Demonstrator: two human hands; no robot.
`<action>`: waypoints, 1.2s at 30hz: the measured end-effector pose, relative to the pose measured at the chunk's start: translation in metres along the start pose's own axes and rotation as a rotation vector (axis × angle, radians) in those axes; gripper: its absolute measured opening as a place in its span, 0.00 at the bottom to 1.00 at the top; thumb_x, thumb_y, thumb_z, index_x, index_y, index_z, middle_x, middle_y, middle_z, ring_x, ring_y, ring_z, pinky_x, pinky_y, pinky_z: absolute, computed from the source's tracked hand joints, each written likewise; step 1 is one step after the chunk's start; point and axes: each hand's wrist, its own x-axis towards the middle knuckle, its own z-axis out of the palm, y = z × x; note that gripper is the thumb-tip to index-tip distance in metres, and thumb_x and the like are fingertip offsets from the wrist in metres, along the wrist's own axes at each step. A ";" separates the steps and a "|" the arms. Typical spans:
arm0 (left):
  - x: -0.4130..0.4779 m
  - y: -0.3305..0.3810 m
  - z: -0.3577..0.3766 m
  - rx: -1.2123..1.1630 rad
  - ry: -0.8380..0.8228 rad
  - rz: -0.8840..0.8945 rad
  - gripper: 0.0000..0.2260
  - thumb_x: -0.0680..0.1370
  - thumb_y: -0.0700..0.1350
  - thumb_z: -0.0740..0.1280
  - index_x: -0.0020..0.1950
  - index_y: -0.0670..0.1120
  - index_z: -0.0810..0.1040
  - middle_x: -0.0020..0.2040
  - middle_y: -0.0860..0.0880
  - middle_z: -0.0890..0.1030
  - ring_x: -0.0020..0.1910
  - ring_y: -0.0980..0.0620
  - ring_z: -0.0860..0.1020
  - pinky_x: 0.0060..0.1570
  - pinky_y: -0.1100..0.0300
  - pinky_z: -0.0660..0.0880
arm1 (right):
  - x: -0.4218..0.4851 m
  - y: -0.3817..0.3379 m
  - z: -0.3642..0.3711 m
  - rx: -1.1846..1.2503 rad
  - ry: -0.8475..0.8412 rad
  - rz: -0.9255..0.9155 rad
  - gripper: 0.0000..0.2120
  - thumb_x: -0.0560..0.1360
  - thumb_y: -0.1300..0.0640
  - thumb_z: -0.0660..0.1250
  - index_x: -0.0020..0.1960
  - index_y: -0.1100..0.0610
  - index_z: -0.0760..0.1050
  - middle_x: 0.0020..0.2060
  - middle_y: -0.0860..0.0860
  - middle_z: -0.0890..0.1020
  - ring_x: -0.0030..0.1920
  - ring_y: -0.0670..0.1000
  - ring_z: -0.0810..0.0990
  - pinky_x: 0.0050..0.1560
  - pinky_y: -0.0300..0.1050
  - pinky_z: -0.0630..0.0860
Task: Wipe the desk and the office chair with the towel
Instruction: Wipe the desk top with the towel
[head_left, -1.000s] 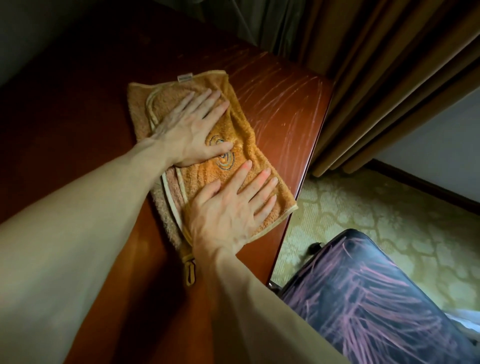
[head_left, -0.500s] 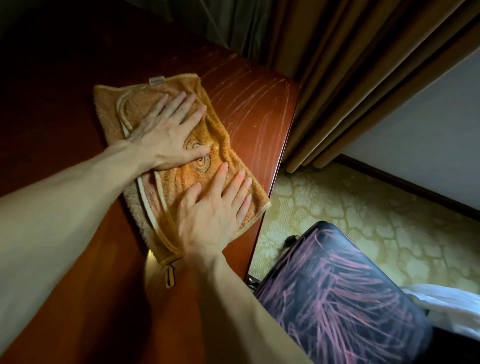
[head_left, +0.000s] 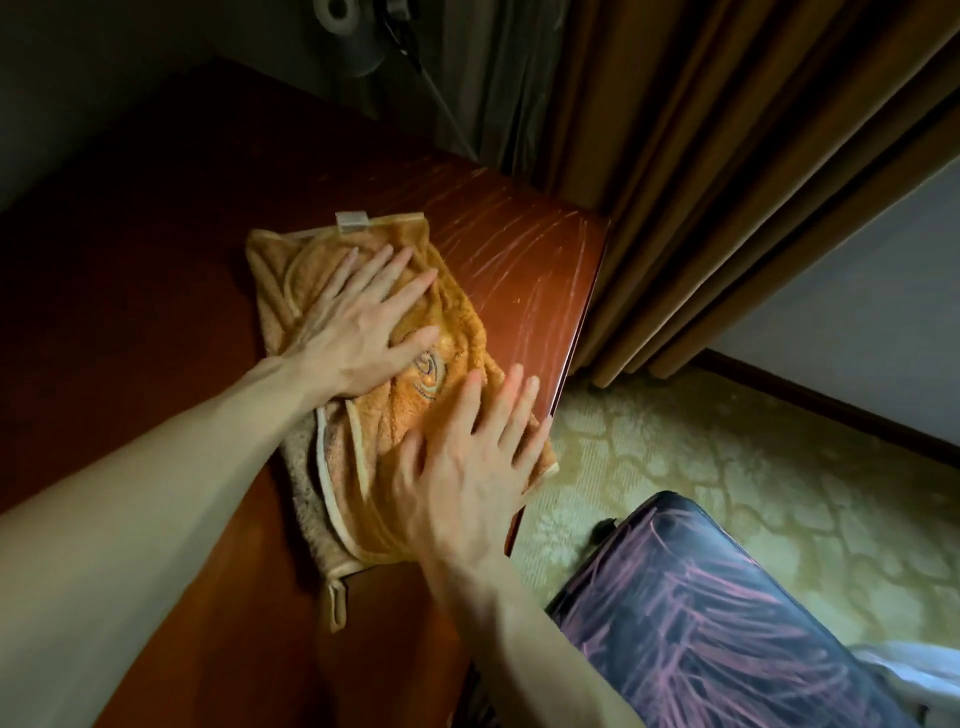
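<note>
Two bare hands lie flat on a folded orange terry towel (head_left: 415, 410) with pale piping and a swirl motif. The left hand (head_left: 363, 332) is spread over its far half and the right hand (head_left: 467, 467) over its near corner, fingers straight and splayed, pressing down rather than gripping. The towel sits on the glossy reddish-brown wooden desk (head_left: 519, 270), close to its right edge, with one corner reaching that edge. Pale streaks mark the desktop beyond the towel. Heavy tan curtains (head_left: 701, 182) hang just past the desk's far corner. Below, on the pale green patterned carpet (head_left: 727, 467), stands a dark case streaked with pink (head_left: 701, 623).
</note>
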 end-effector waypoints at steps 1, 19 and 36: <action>-0.001 -0.006 -0.001 -0.010 0.023 0.014 0.36 0.79 0.68 0.46 0.85 0.54 0.54 0.85 0.45 0.50 0.84 0.49 0.45 0.81 0.48 0.37 | 0.003 0.001 0.000 -0.039 0.048 -0.100 0.36 0.77 0.45 0.59 0.82 0.58 0.58 0.83 0.64 0.52 0.83 0.65 0.44 0.80 0.70 0.42; 0.033 0.008 0.022 -0.012 0.032 -0.103 0.33 0.76 0.73 0.49 0.81 0.67 0.56 0.85 0.51 0.45 0.83 0.46 0.40 0.77 0.29 0.43 | 0.038 0.035 0.007 0.071 -0.063 -0.382 0.42 0.79 0.33 0.55 0.85 0.53 0.48 0.84 0.54 0.54 0.84 0.54 0.47 0.82 0.61 0.44; 0.074 0.062 0.025 0.019 0.070 0.129 0.28 0.76 0.70 0.54 0.73 0.63 0.69 0.75 0.45 0.65 0.75 0.41 0.62 0.74 0.34 0.54 | 0.008 0.007 -0.009 0.273 -0.242 0.463 0.42 0.79 0.37 0.50 0.83 0.52 0.33 0.82 0.56 0.33 0.82 0.56 0.31 0.81 0.57 0.38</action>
